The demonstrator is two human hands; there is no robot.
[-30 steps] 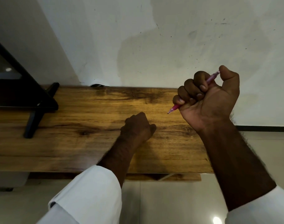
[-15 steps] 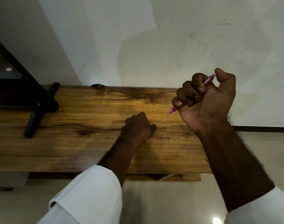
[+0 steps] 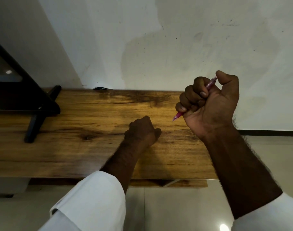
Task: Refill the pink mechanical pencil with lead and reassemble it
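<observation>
My right hand (image 3: 210, 104) grips the pink mechanical pencil (image 3: 177, 116) in a fist above the right end of the wooden table (image 3: 85, 124). The pencil's tip points down and left. Its top end pokes out by the thumb, which presses on it. My left hand (image 3: 142, 130) rests on the table's middle with its fingers curled under; whether it holds anything is hidden.
A black stand with a slanted frame (image 3: 26, 100) sits on the table's left end. A white wall rises right behind the table. Pale floor tiles (image 3: 175, 210) lie below the near edge.
My right hand has dropped slightly and the thumb has come down onto the pencil's top end. The left hand has stayed still.
</observation>
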